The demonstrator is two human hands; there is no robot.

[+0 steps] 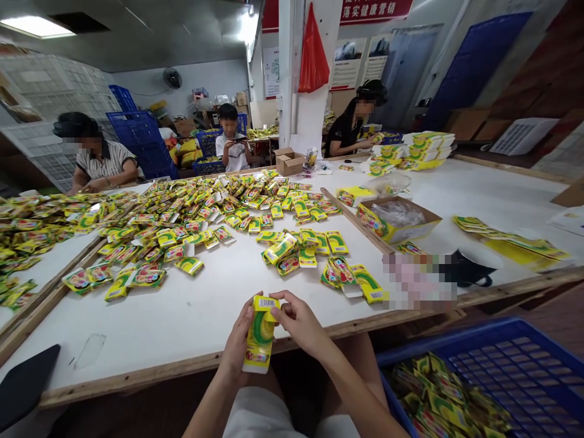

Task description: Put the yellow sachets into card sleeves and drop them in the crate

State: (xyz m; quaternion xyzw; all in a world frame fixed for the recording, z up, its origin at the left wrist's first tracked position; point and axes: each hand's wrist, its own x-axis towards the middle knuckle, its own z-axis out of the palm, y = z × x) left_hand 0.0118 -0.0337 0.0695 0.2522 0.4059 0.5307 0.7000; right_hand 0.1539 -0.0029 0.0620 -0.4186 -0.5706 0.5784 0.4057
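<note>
A small yellow-and-green cardboard box (261,331) is held upright between my hands at the table's front edge, its barcode flap at the top. Around its left side my left hand (239,334) is closed. My right hand (296,319) pinches the top right corner, thumb and index finger at the flap. Just beyond, a cluster of similar boxes (296,246) lies on the white table (205,316). Several more boxes (349,277) sit to the right of it, some with white flaps sticking out.
A large heap of boxes (196,201) covers the table's back left. Right are a wooden strip (356,222), an open carton with clear plastic (410,228) and flat yellow sheets (515,240). A blue crate (515,359) of boxes stands below right. Three people sit beyond.
</note>
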